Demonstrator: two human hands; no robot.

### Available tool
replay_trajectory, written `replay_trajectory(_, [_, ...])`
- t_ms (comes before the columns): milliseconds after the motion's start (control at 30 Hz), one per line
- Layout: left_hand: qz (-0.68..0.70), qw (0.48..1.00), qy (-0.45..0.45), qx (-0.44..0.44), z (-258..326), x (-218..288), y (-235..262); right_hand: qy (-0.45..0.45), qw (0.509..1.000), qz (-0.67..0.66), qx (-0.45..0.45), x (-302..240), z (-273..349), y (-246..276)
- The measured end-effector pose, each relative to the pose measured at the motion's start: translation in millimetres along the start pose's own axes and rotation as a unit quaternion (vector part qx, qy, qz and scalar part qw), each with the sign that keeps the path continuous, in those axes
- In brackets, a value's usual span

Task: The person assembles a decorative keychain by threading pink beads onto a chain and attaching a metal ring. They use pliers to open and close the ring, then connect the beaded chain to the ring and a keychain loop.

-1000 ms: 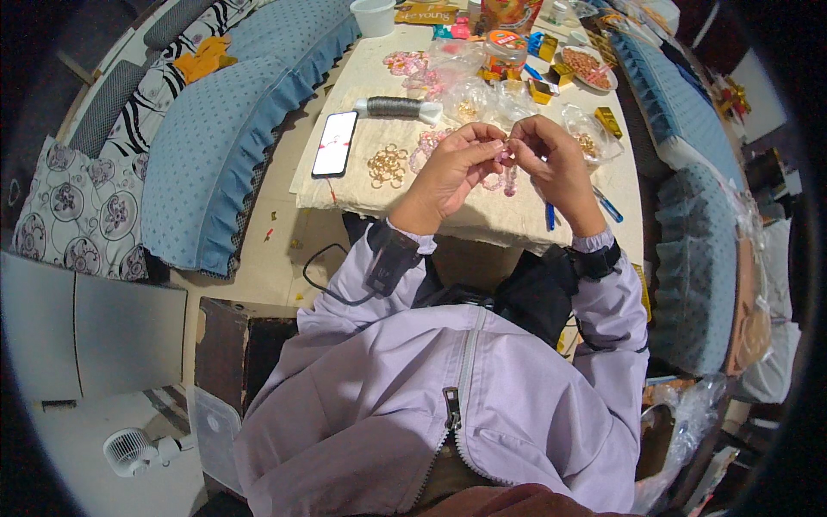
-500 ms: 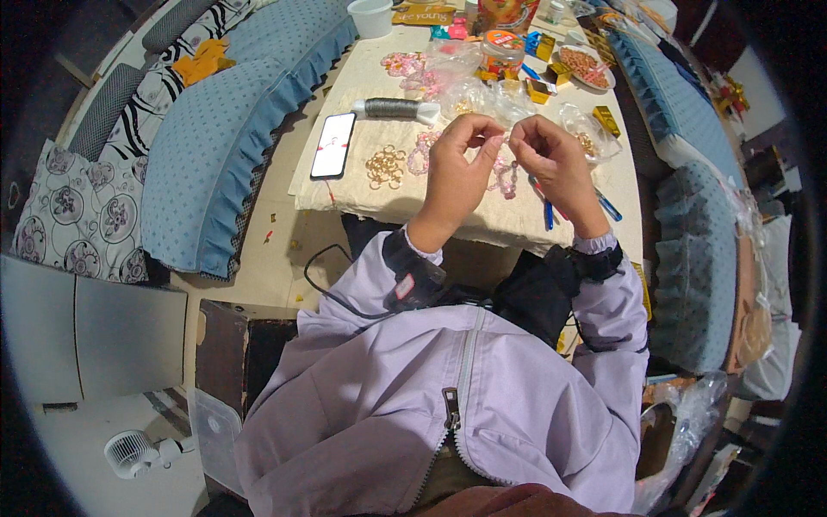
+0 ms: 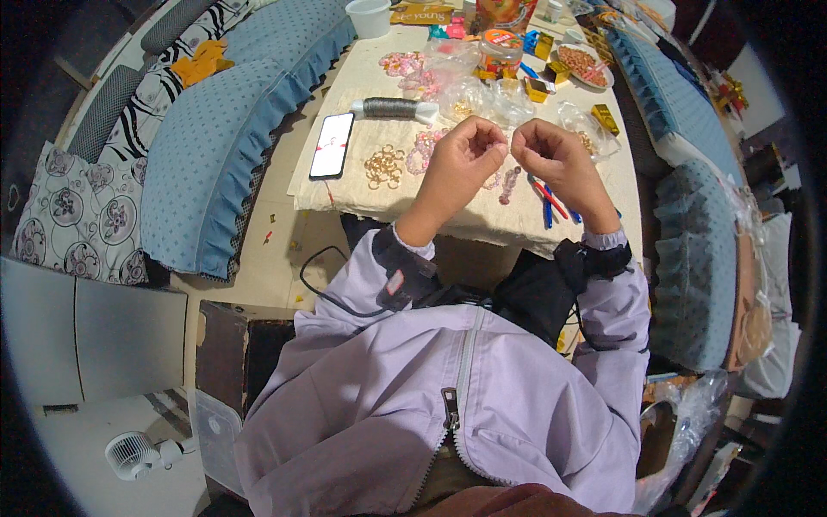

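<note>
Over the table, my left hand (image 3: 459, 168) and my right hand (image 3: 556, 164) face each other, fingertips pinched and a small gap between them. What the fingertips pinch is too small to make out. Just below the gap shows a short strand of pinkish-purple beads (image 3: 510, 184); whether it hangs from my fingers or lies on the cloth cannot be told. Beside my left hand are pink bead bracelets (image 3: 422, 153), partly hidden by it, and a pile of gold rings (image 3: 384, 166). Red-and-blue-handled pliers (image 3: 549, 200) lie by my right wrist.
A lit phone (image 3: 332, 146) and a spool of dark wire (image 3: 389, 109) lie left on the cream-covered table (image 3: 345, 196). Farther off are clear plastic bags (image 3: 491, 102), a clear jar with an orange lid (image 3: 501, 53), gold boxes (image 3: 606, 119), a plate of beads (image 3: 586, 65) and a white tub (image 3: 369, 19).
My hands have turned slightly and my left hand sits a little lower. The bead strand and the red plier handle now show more clearly between and below them.
</note>
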State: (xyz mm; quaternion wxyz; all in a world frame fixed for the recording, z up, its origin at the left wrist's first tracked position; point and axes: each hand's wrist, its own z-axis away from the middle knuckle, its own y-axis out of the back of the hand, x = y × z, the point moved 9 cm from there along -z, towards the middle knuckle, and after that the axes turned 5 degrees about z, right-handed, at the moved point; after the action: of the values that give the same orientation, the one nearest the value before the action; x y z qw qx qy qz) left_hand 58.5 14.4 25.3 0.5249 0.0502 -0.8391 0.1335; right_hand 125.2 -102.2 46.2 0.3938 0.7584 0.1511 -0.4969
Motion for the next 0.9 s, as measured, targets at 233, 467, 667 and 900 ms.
replay_trajectory(233, [0.072, 0.992, 0.094, -0.051, 1.8, -17.3, -5.7, 0.017, 0.999, 0.024, -0.046, -9.1, 4.7, -5.8])
replay_trajectory(467, [0.221, 0.971, 0.080, 0.048, 2.5, -22.8, -1.8, 0.005, 0.993, -0.096, 0.071, 0.8, 3.8, -7.8])
replay_trajectory(667, [0.223, 0.973, 0.056, 0.021, 3.4, -13.6, -6.7, -0.036, 0.989, -0.125, 0.073, 7.6, 3.2, -6.1])
replay_trajectory(900, [0.195, 0.980, 0.049, -0.007, -4.5, -19.1, -5.4, -0.024, 0.992, -0.124, 0.020, 6.6, 2.6, -11.2])
